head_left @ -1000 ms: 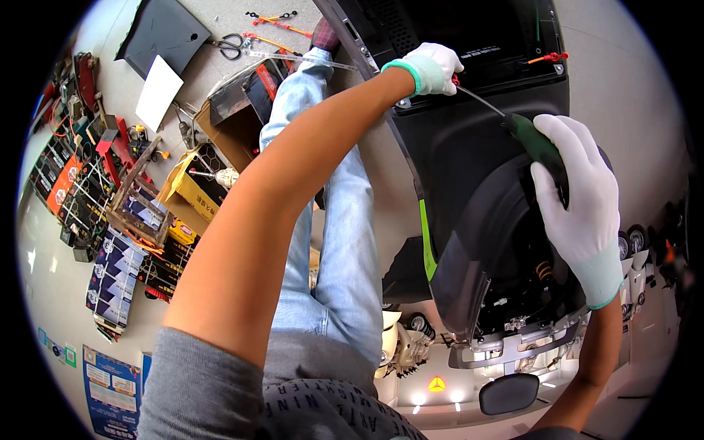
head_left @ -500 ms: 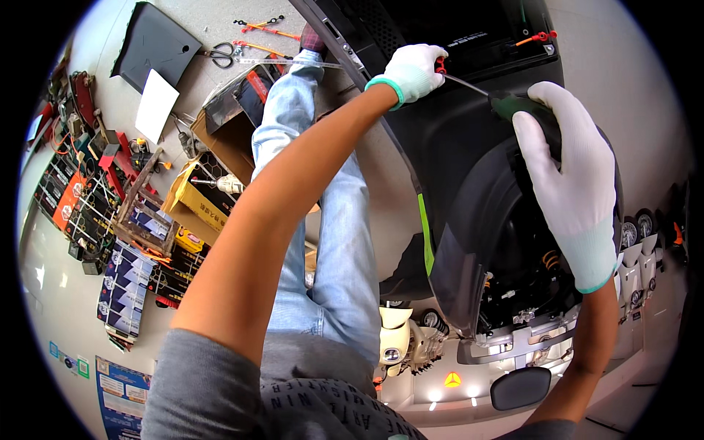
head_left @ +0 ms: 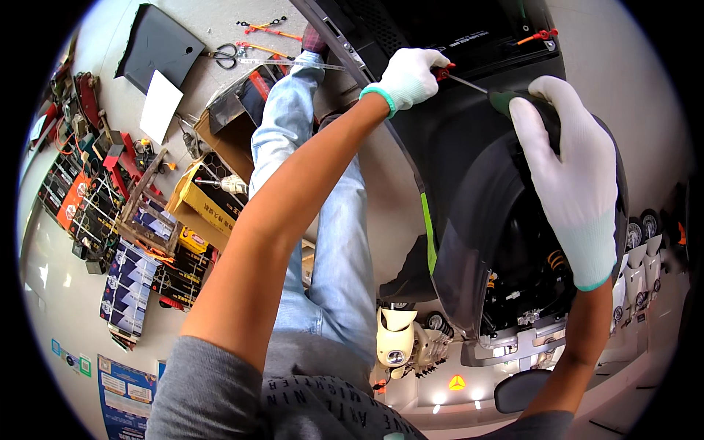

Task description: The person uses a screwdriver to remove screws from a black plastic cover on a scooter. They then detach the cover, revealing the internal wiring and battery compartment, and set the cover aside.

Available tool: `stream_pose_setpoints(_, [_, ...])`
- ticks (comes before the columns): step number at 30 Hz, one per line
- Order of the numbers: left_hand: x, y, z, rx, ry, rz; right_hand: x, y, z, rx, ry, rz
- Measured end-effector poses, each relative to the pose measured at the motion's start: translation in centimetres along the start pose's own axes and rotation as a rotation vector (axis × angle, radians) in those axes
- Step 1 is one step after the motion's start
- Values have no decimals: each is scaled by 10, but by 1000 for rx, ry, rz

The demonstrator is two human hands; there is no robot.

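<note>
My right hand [head_left: 568, 165], in a white knit glove with a green cuff, is closed around the dark green handle of a screwdriver [head_left: 501, 102]. Its thin metal shaft points left and slightly up, reaching a small red part [head_left: 441, 74]. My left hand [head_left: 408, 79], gloved the same way, pinches that red part at the shaft's tip; fingers hide some of it. Both hands are above the black body of a scooter [head_left: 455, 125]. A short orange cable with red ends [head_left: 539, 36] lies on the scooter's black panel, beyond my right hand.
On the floor at far left lie a black plastic panel [head_left: 158, 48], scissors [head_left: 224, 56], a white sheet [head_left: 160, 106] and several orange cables [head_left: 268, 50]. Cardboard boxes [head_left: 202, 205] and battery packs [head_left: 130, 290] stand left of my legs. A cream scooter [head_left: 396, 337] is behind.
My left hand has shifted slightly left and down with the red part. The screwdriver's shaft stays against it, and my right hand has turned a little.
</note>
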State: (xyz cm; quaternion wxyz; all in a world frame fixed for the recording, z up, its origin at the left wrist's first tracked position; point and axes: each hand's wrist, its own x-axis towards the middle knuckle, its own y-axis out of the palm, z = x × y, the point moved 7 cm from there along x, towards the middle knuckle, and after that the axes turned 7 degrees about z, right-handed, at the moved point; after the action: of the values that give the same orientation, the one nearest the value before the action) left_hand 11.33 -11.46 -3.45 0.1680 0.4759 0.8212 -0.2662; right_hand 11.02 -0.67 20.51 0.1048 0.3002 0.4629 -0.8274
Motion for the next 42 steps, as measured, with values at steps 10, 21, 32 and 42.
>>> stream_pose_setpoints(10, [26,-9,3,37,-56,213,2,-3,11,-20,-17,-33])
stream_pose_setpoints(21, [17,-9,8,7,234,172,10,1,2,164,102,-81])
stream_pose_setpoints(32, [-6,-11,-16,52,163,-30,15,-1,4,207,98,-19])
stream_pose_setpoints(42, [-11,45,102,1011,319,92,26,4,13,41,-64,-65])
